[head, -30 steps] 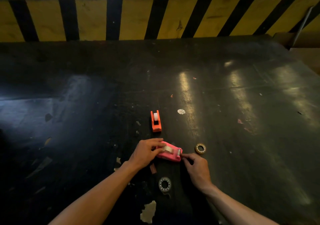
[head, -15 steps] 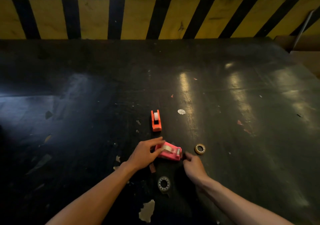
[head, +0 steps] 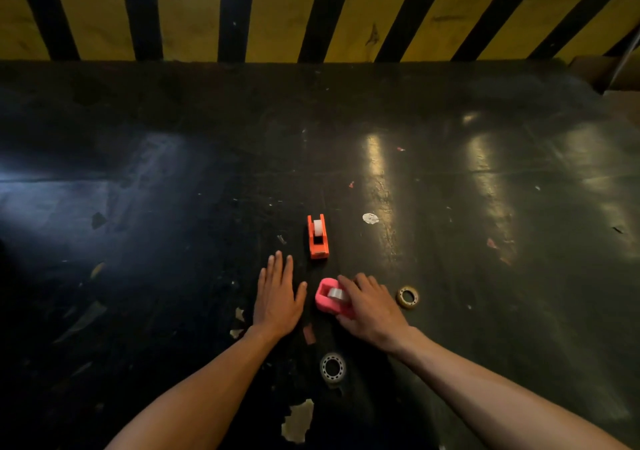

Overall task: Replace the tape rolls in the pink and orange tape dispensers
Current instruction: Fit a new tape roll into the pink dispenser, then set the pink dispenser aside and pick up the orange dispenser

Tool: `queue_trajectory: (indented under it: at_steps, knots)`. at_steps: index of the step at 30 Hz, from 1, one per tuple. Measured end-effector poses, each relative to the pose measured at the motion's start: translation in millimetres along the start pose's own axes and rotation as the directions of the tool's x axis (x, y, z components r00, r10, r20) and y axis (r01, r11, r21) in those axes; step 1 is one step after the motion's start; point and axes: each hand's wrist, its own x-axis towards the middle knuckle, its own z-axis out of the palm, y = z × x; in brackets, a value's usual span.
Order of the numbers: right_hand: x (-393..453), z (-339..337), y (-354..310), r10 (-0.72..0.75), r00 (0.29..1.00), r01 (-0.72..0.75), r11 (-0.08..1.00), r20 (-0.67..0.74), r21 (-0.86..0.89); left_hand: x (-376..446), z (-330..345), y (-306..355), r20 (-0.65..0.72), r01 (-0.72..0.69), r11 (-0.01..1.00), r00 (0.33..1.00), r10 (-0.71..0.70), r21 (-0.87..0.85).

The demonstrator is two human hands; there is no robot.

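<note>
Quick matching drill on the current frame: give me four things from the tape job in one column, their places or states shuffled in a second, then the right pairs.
Things:
1. orange dispenser
2. pink dispenser
3. left hand
4. brownish tape ring

Places or states:
A. flat on the floor, fingers spread, holding nothing
B. lying loose, just right of the right hand
C. standing alone, farther from the person, white roll inside
D. under the right hand's fingers, roll showing on top

Pairs: 1-C, 2-D, 3-A, 4-B
</note>
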Motion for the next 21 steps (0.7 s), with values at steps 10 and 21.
queue_trajectory:
  at_steps: [10, 21]
  knots:
    - [52, -30, 37, 0.544, 0.818, -0.363, 0.738, -0.185, 0.568, -2, 14, -1, -0.082, 0.003, 0.992, 0.997, 0.007, 0.126]
    - [119, -38, 47, 0.65, 0.75, -0.51, 0.688, -0.125, 0.516, 2, 12, -6, -0.038, -0.007, 1.0, 0.999, 0.008, 0.004]
